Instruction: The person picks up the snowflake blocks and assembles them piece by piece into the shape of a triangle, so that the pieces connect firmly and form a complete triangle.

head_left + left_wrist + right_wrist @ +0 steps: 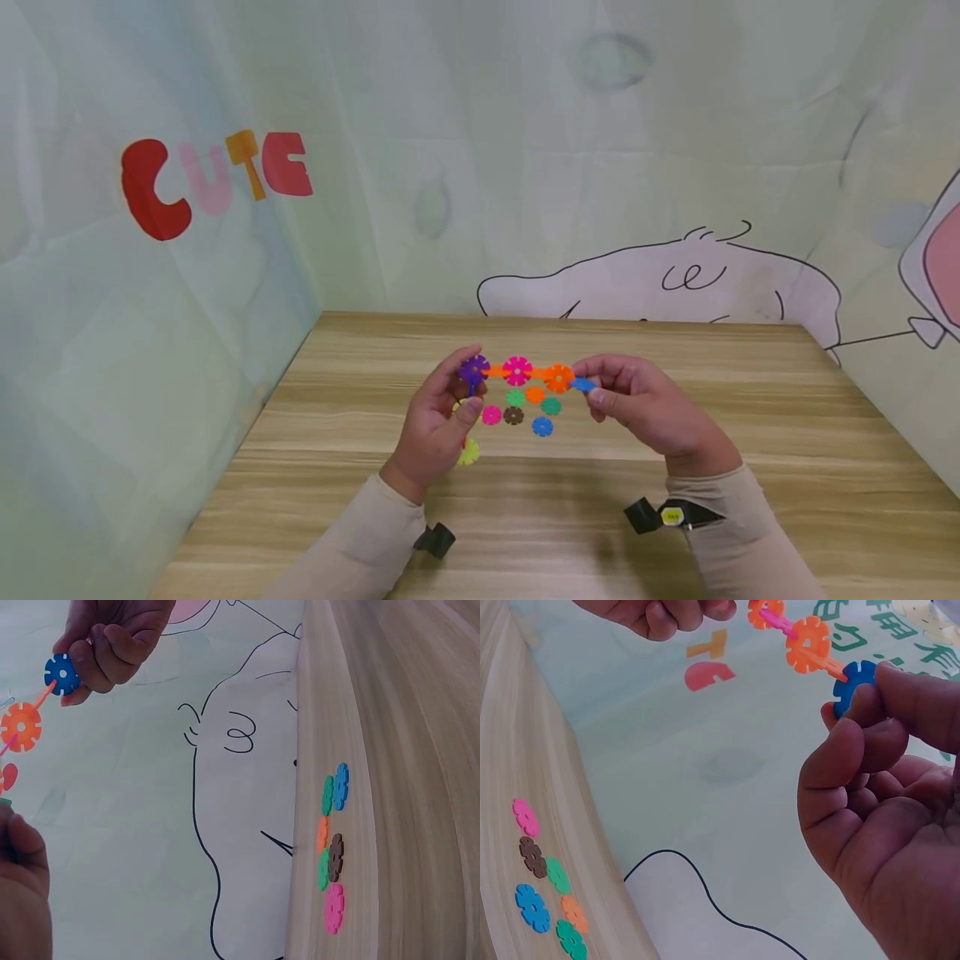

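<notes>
Both hands' fingers (600, 393) pinch the snowflake-disc chain (517, 371) at its two ends above loose discs (525, 408).

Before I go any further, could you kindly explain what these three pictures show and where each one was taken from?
There is no machine here: a person works with two bare hands, wearing a camera on the head and one on each wrist. The head view looks down over a wooden table. The left hand and right hand hold up, between them, a chain of plastic snowflake discs slotted together: purple, pink, orange, blue. The left wrist view shows the right hand's fingers pinching the blue end disc; the right wrist view shows the same pinch up close. Loose discs lie on the table below the chain, and one yellow disc lies nearer the left hand.
</notes>
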Tool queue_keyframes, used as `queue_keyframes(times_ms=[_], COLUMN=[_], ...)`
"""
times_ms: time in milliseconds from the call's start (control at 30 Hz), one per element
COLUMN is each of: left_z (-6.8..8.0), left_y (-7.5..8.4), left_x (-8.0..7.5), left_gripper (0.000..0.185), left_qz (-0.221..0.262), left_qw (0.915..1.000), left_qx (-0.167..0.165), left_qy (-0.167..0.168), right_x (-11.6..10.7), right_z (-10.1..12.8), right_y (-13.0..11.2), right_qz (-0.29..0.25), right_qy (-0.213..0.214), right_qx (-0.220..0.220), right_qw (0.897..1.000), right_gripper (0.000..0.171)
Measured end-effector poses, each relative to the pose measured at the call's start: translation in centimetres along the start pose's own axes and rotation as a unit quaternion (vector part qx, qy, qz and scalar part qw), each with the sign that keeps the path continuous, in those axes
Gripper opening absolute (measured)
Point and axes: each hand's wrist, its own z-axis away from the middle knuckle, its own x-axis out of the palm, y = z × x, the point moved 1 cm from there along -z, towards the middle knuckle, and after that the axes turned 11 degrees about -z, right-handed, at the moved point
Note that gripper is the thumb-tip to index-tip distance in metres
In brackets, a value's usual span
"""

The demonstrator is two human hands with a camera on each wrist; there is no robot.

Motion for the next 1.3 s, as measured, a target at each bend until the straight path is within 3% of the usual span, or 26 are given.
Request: queue_keyframes(times_ms=[333, 600, 900, 1067, 1167, 1300], left_z=[-0.1, -0.1, 0.0, 0.0, 0.0, 0.1], left_y=[0.0, 0.3, 0.6, 0.8, 0.9, 1.1], left_x=[0.1, 0.3, 0.6, 0.7, 0.8, 0.9], left_gripper=[0.048, 0.047, 0.049, 0.049, 0.049, 0.049], left_qz=[0.02, 0.058, 0.067, 0.064, 0.065, 0.07], left_qw=[0.9993, 0.9972, 0.9971, 0.9973, 0.997, 0.9967], left_qx=[-0.023, -0.038, -0.033, -0.036, -0.041, -0.041], left_qy=[0.02, 0.027, 0.014, 0.012, 0.009, 0.003], right_x=[1.1, 2.9, 3.1, 3.5, 3.8, 3.9], right_z=[-0.3, -0.7, -0.6, -0.6, -0.6, -0.8], right_y=[0.1, 0.2, 0.4, 0.4, 0.5, 0.6], right_qz=[-0.07, -0.032, -0.052, 0.016, 0.07, 0.096], right_qy=[-0.015, 0.03, -0.009, 0.042, 0.09, 0.116], right_qx=[-0.045, -0.065, -0.119, -0.116, -0.107, -0.126], right_qw=[0.996, 0.997, 0.992, 0.992, 0.988, 0.981], right_gripper=[0.023, 0.034, 0.039, 0.038, 0.05, 0.047])
